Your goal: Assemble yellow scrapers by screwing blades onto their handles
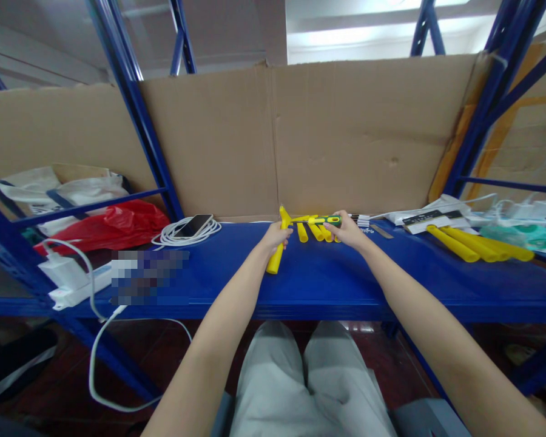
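Near the middle of the blue shelf, my left hand (277, 235) is wrapped round a yellow tool handle (275, 260) with a wider yellow head at its top. My right hand (344, 229) grips a green and yellow screwdriver (326, 220). The screwdriver points left, and its shaft reaches the side of the yellow tool's head; the exact contact point is too small to tell. Several yellow handles (303, 233) lie behind and between my hands.
More yellow tubes (464, 244) lie at the right, beside white packets (430, 220). To the left are a phone (195, 225) on a coiled white cable (213, 227), a red bag (113, 226) and a power strip (79, 291). Cardboard (346, 133) stands behind.
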The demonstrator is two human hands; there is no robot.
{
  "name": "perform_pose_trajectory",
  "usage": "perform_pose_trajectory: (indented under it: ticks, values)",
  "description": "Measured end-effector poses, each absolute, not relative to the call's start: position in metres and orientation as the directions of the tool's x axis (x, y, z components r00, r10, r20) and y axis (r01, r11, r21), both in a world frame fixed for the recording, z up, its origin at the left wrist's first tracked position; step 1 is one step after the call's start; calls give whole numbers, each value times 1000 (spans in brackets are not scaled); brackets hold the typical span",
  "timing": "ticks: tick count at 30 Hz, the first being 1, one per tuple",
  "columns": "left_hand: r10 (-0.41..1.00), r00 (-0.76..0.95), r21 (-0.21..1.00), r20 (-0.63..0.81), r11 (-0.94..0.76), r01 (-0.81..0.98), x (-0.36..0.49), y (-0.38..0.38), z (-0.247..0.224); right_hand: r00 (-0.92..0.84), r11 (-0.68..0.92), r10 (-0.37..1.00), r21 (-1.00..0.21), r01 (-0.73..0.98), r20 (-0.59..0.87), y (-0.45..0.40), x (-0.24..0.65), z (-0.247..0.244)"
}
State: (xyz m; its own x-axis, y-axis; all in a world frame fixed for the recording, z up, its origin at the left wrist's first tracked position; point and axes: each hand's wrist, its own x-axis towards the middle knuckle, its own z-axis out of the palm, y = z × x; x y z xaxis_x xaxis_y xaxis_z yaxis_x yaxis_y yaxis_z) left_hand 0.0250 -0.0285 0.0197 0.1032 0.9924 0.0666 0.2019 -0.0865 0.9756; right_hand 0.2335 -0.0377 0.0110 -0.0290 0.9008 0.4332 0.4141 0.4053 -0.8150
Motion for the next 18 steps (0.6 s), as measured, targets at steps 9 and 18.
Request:
perform_pose_trajectory:
  ticks: [9,18]
  values:
    - [992,103,975,73,-93,204,25,-27,19,-22,382,913,-835,395,407,-38,234,11]
    - [991,112,974,75,-97,206,26,-30,21,1,371,913,-831,414,409,-32,237,8]
